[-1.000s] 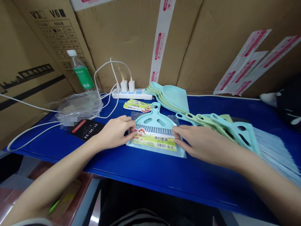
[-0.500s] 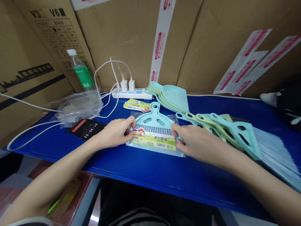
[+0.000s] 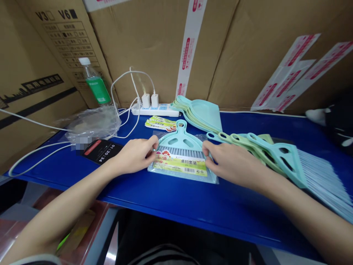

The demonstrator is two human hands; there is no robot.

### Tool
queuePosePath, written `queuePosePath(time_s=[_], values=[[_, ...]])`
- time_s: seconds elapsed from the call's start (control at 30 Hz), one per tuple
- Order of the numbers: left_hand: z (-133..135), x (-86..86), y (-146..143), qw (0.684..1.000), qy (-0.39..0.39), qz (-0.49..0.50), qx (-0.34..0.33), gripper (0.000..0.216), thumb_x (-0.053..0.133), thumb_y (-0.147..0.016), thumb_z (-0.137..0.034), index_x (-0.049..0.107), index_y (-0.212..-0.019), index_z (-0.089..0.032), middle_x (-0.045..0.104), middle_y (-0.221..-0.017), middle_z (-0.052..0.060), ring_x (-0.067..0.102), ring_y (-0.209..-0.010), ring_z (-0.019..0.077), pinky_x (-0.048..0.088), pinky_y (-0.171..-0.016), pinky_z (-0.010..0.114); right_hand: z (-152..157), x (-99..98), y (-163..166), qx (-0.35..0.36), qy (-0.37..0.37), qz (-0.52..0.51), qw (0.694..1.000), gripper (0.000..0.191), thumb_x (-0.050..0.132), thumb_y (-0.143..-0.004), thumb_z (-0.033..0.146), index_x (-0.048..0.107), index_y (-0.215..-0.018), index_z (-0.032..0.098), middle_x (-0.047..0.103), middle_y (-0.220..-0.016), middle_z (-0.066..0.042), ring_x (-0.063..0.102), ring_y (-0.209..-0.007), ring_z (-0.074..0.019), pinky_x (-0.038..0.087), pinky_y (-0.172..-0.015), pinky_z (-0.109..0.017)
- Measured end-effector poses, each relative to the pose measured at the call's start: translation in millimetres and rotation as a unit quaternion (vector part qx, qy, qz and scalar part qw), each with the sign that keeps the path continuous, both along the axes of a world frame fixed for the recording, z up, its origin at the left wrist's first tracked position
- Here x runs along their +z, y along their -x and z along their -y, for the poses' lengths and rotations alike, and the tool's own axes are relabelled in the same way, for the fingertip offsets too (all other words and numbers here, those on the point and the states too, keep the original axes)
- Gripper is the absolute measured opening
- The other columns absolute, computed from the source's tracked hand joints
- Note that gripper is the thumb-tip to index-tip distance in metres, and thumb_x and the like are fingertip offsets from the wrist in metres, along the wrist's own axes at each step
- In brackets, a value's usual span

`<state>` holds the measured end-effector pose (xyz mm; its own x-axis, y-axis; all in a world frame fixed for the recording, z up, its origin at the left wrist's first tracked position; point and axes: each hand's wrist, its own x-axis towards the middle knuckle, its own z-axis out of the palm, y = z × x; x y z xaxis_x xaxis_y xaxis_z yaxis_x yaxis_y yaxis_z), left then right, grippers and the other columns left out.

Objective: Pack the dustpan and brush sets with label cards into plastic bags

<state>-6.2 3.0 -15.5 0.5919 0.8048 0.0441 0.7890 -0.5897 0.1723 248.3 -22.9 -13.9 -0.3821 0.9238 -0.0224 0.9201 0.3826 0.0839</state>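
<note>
A bagged light-blue dustpan and brush set point(image 3: 180, 152) with a yellow-green label lies flat on the blue table point(image 3: 176, 200). My left hand point(image 3: 134, 156) pinches the clear bag at its left edge. My right hand point(image 3: 228, 162) grips the bag's right edge, fingers curled over it. Just right of my right hand lies a row of several loose mint and blue hand brushes point(image 3: 270, 154). Behind the set are stacked dustpans point(image 3: 200, 112) and a few printed label cards point(image 3: 161, 124).
Cardboard boxes point(image 3: 154, 44) wall the back and left. A white power strip point(image 3: 154, 109) with chargers and cables sits at the back. A green-labelled bottle point(image 3: 95, 84), a pile of clear bags point(image 3: 92, 125) and a black timer point(image 3: 100, 151) are on the left.
My right hand shifted slightly along the bag's right edge and curled tighter. The timer's digits advanced. The set has stayed in place.
</note>
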Motion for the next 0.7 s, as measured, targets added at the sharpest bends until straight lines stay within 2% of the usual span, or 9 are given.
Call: queuePosePath(time_s=[0.17,0.3,0.37,0.47,0.6,0.7], values=[[-0.2,1.1,1.4,0.998,-0.06,0.0,-0.002,0.01,0.042,-0.091,-0.027,0.047,-0.086,-0.021,0.051,-0.057,-0.006,0.05,-0.051,0.0136,0.031,-0.051,0.025,-0.3,1.3,1.3,0.007,-0.052,-0.007,0.999,0.024,0.035,-0.088,0.02,0.058,-0.095,0.017,0.055,-0.052,-0.001,0.046,-0.044,-0.0162,0.021,-0.046,-0.028],[0.6,-0.8,2.2,0.994,-0.1,0.011,-0.039,0.013,0.042,-0.092,-0.025,0.053,-0.087,-0.02,0.054,-0.06,-0.004,0.052,-0.054,0.0132,0.033,-0.052,0.024,0.3,0.4,2.5,0.115,-0.091,-0.038,0.988,0.029,0.034,-0.093,0.019,0.063,-0.09,0.016,0.067,-0.069,-0.007,0.056,-0.054,-0.0187,0.028,-0.051,-0.03],[1.3,-1.6,1.8,0.992,-0.099,0.019,-0.078,0.018,0.04,-0.094,-0.023,0.057,-0.09,-0.019,0.061,-0.069,-0.001,0.057,-0.061,0.0134,0.037,-0.056,0.024,1.2,-0.9,3.3,0.179,-0.085,-0.058,0.978,0.03,0.037,-0.092,0.017,0.066,-0.088,0.017,0.069,-0.075,-0.007,0.059,-0.06,-0.0187,0.033,-0.055,-0.03],[2.2,-2.0,0.3,0.985,-0.086,0.015,-0.15,0.026,0.036,-0.098,-0.023,0.062,-0.1,-0.02,0.067,-0.086,0.002,0.062,-0.073,0.0138,0.042,-0.063,0.024,2.2,-2.6,4.5,0.243,-0.057,-0.085,0.965,0.031,0.042,-0.089,0.011,0.071,-0.096,0.019,0.067,-0.072,-0.004,0.059,-0.062,-0.0175,0.037,-0.06,-0.03],[2.5,-1.9,-1.0,0.974,-0.086,-0.042,-0.205,0.033,0.04,-0.097,-0.019,0.063,-0.119,-0.025,0.063,-0.083,0.001,0.059,-0.068,0.0128,0.04,-0.06,0.023,1.0,-2.5,3.6,0.27,-0.031,-0.087,0.959,0.046,0.044,-0.083,0.004,0.072,-0.113,0.025,0.065,-0.07,-0.002,0.057,-0.06,-0.0163,0.038,-0.059,-0.028],[1.9,-1.5,-0.6,0.97,-0.079,-0.074,-0.216,0.039,0.042,-0.095,-0.017,0.06,-0.127,-0.029,0.061,-0.081,0.0,0.058,-0.067,0.0125,0.04,-0.059,0.022,0.0,0.0,0.6,0.268,-0.027,-0.085,0.959,0.047,0.045,-0.081,0.003,0.074,-0.109,0.026,0.068,-0.073,-0.003,0.058,-0.061,-0.0161,0.038,-0.059,-0.029]])
